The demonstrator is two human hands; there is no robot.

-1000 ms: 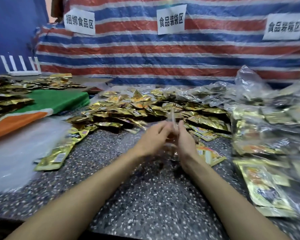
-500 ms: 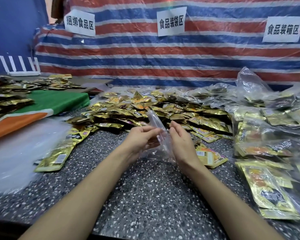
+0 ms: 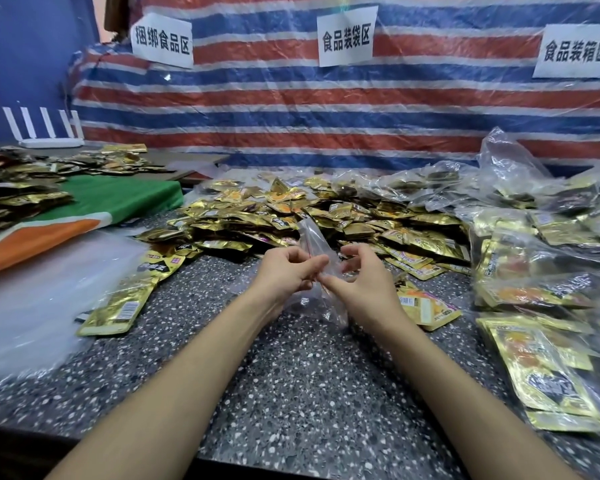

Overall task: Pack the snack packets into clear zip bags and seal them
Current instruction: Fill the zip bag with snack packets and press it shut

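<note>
An empty clear zip bag (image 3: pixel 313 237) stands upright between my hands above the speckled table (image 3: pixel 309 382). My left hand (image 3: pixel 284 271) pinches its edge from the left with curled fingers. From the right, my right hand (image 3: pixel 361 282) grips the other side, index finger pointing at the left hand. A big heap of gold snack packets (image 3: pixel 291 216) lies just beyond the hands. One gold packet (image 3: pixel 426 306) lies flat right beside my right wrist.
Filled clear bags of packets (image 3: pixel 541 258) pile up on the right. A long gold packet (image 3: pixel 118 306) and a stack of clear plastic (image 3: pixel 32 306) lie on the left, by a green and orange cloth (image 3: pixel 84 216). A striped tarp (image 3: pixel 326 109) with paper signs forms the back.
My hands have drawn slightly apart and the bag has spread between them, rising from a thin pinched strip to an upright opened sheet. The fingers have shifted along its edge.
</note>
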